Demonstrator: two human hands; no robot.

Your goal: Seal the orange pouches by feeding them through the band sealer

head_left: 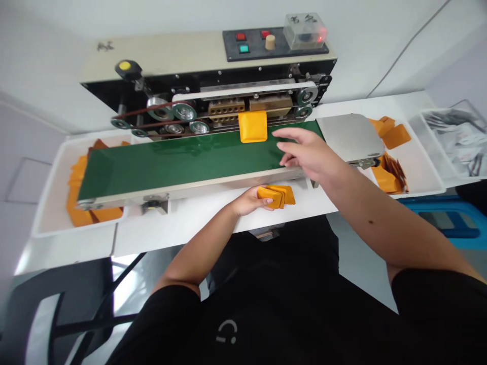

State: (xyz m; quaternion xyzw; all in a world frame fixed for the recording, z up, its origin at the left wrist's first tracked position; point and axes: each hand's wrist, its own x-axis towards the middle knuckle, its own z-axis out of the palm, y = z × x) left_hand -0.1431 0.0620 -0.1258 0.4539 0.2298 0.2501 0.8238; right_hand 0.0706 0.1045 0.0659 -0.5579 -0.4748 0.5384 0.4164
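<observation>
Head view: orange pouch (253,126) on the green conveyor belt (171,165)

My left hand (249,201) lies on the front part of the white bench (190,233), and its fingers are curled over a small stack of orange pouches (279,196). The fingers touch the stack, but I cannot tell if they really grip it or only rest there. My right hand (308,154) is over the right end of the belt with the fingers spread wide, and it holds nothing. It is near a steel plate (350,137), which is just beside the belt end.

One orange pouch lies flat on the belt, about the middle of the band sealer (205,86), with its top edge close to the brass heating blocks (243,106). My right hand is a little apart from it.

At the left end of the belt, a white tray (45,192) has more orange pouches (78,192), partly under the belt. On the right side, another white tray (422,152) carries a loose pile of orange pouches (388,175). Further right is a wire basket (452,137) with silver packets inside. On top of the sealer there is a black control panel (276,43) with red and green buttons. Below the bench at right I see a blue plastic object (437,218).
</observation>
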